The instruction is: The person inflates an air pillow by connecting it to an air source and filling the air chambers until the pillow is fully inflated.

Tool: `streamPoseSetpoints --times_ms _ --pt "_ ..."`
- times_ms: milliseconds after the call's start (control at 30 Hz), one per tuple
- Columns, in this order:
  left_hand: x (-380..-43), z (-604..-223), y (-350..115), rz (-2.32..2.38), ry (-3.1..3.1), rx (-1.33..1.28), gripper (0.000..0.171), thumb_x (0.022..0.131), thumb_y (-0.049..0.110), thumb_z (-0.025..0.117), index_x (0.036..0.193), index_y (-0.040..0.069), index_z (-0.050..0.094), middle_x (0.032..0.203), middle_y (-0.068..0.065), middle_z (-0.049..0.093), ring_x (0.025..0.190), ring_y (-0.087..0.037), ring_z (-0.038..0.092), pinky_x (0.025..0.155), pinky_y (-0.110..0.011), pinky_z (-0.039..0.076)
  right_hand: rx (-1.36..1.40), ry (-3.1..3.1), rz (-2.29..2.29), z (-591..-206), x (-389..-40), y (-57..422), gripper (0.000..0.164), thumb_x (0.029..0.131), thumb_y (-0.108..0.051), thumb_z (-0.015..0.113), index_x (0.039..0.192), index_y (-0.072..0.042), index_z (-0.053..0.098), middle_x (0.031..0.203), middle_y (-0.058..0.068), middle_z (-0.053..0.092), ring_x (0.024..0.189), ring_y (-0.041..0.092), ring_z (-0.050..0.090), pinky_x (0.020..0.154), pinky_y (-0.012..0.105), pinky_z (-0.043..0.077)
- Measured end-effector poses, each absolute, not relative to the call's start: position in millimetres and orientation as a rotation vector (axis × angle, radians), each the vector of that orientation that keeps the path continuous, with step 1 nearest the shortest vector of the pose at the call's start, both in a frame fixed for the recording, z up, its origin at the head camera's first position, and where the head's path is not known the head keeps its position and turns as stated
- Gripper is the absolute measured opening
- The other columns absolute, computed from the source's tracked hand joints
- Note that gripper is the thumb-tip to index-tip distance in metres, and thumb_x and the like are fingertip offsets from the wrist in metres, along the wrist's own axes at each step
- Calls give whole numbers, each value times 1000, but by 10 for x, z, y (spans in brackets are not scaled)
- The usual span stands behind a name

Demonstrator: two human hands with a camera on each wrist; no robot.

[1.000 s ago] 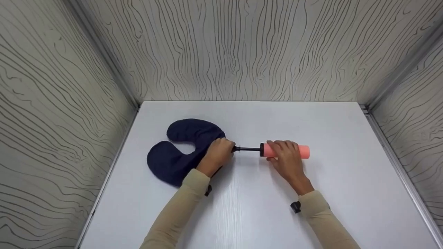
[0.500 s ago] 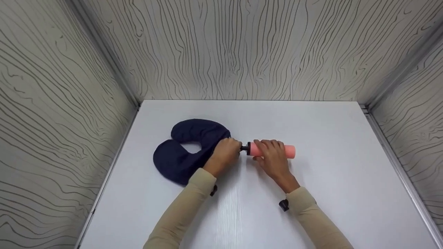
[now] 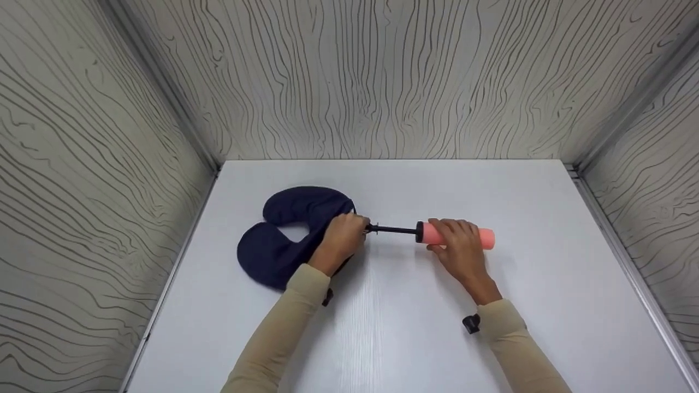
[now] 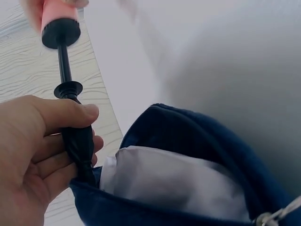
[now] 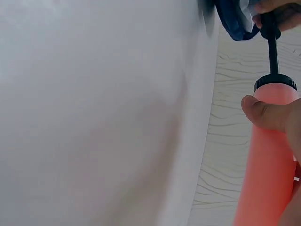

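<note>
A navy U-shaped neck pillow lies on the white table. In the left wrist view its cover gapes open at a zipper, with a pale inner bladder inside. My left hand grips the black handle of a hand air pump at the pillow's edge; the handle's lower end goes down to the cover opening. My right hand holds the pump's pink barrel, thumb along its side. Between the hands the black pump rod shows, drawn well out of the barrel.
The white table reaches back to a wood-grain patterned wall. Similar panels with metal edge rails stand at both sides. A zipper pull with a cord hangs at the cover's edge.
My right hand first pushed the barrel left towards my left hand, covering most of the rod. It has since drawn back right, exposing the rod again. The pillow shifted slightly right, then back left.
</note>
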State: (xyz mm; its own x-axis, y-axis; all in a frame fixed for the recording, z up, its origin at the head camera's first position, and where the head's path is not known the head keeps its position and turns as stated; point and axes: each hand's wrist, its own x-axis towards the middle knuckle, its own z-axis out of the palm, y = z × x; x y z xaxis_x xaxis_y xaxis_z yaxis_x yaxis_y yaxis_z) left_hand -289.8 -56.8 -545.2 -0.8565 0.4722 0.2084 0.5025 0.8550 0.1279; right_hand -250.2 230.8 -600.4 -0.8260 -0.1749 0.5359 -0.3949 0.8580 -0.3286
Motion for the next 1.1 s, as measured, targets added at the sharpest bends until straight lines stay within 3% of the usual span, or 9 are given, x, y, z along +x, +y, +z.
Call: streamPoseSetpoints --times_ms 167,367,633,1100 --pt "-2889 -5475 -570 -213 -2856 -758 6 88 4 78 91 9 80 87 -7 80 82 -27 78 73 -41 63 385 -2552 616 -6035 -2487 2342 67 73 -10 98 135 -12 72 122 17 75 117 41 65 108 59 46" --pt "-2814 -5585 -339 -35 -2752 -842 6 87 5 76 83 9 78 81 -7 77 76 -23 76 68 -37 62 407 -2570 622 -6012 -2486 2053 65 75 -9 97 135 -12 72 122 16 75 117 40 64 107 58 46" --pt "-2756 -5593 -229 -3 -2786 -817 6 86 5 76 89 10 79 85 -5 78 79 -22 76 70 -36 63 511 -2470 568 -6072 -2522 1802 66 71 -11 99 132 -10 73 115 15 75 106 39 66 98 57 49" --pt "-2856 -5548 -564 -184 -2807 -853 5 95 7 73 96 9 78 91 -5 78 84 -26 77 72 -40 63 475 -2550 620 -6048 -2505 2162 68 75 -16 98 137 -14 71 123 16 76 116 40 67 109 59 51"
